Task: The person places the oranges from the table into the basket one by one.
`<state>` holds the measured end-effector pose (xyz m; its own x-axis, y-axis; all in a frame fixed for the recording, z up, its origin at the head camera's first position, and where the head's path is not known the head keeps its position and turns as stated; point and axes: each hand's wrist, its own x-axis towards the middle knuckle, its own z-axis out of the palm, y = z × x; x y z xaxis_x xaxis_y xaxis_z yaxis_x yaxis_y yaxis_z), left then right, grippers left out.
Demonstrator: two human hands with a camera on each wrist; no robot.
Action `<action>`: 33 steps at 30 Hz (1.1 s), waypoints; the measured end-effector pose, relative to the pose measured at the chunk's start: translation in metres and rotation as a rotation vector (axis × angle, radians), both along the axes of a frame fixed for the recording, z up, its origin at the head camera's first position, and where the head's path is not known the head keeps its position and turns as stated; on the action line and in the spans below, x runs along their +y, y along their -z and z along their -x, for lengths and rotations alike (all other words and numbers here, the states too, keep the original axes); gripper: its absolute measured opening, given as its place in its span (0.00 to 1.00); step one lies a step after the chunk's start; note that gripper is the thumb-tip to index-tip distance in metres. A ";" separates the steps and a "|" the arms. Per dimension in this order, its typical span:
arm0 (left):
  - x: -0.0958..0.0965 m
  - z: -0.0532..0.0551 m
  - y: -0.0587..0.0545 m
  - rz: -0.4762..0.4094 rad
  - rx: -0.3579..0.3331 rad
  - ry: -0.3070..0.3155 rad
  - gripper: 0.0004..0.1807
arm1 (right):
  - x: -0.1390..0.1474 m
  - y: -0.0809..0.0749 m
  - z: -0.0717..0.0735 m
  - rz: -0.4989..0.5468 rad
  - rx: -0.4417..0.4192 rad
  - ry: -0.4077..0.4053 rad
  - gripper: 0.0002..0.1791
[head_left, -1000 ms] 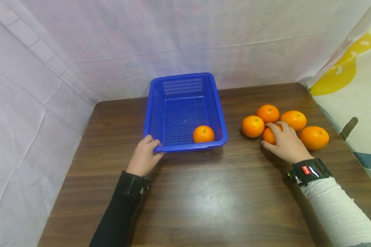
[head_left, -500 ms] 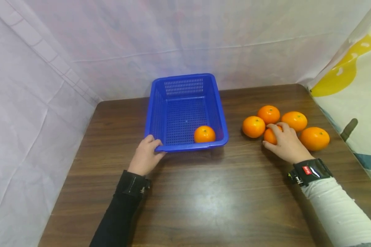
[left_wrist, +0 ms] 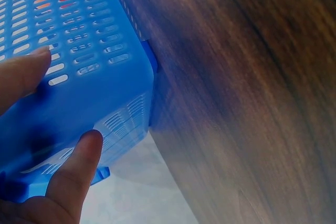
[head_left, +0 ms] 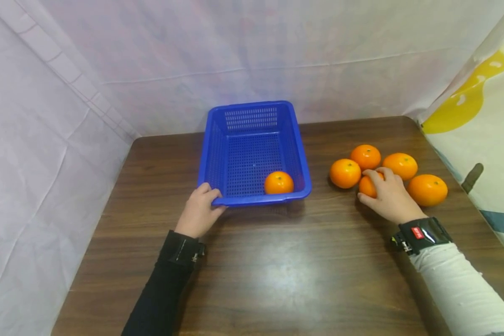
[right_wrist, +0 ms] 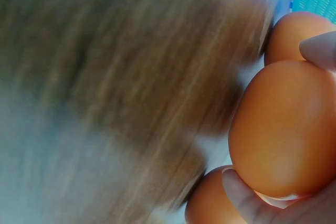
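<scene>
My left hand (head_left: 198, 212) grips the near left corner of a blue perforated plastic basket (head_left: 260, 200). In the left wrist view two fingertips lie against the walls of the basket (left_wrist: 113, 95). One orange (head_left: 279, 182) sits inside, by the near right corner. Off to the right, my right hand (head_left: 389, 198) holds an orange (head_left: 367, 187) that the fingers partly cover. The right wrist view has this orange (right_wrist: 286, 129) large between thumb and fingers. Close around it lie a left orange (head_left: 345, 173), a back orange (head_left: 365, 157) and two on the right, an upper orange (head_left: 400, 166) and a lower orange (head_left: 428, 190).
Everything stands on a brown wood-grain table (head_left: 252, 270). A pale cloth (head_left: 164, 56) hangs behind the table's back edge, close to the basket. A patterned cloth with a yellow shape (head_left: 459, 107) hangs on the right side.
Both hands keep their holds, and the basket and oranges stay in place. Only the head view has shifted slightly.
</scene>
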<state>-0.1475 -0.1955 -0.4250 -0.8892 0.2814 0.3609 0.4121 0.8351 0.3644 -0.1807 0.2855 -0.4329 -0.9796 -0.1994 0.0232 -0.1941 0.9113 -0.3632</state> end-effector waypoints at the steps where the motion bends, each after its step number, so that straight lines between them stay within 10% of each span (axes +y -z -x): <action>1: 0.000 0.000 0.000 0.000 -0.001 0.001 0.09 | 0.000 -0.001 0.000 0.000 0.000 0.002 0.36; 33: 0.001 -0.001 -0.002 -0.002 -0.010 -0.003 0.09 | -0.012 -0.018 -0.009 -0.040 0.074 0.030 0.35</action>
<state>-0.1462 -0.1949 -0.4230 -0.8937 0.2777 0.3524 0.4057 0.8356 0.3705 -0.1714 0.2738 -0.4148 -0.9810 -0.1724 0.0884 -0.1917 0.9305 -0.3122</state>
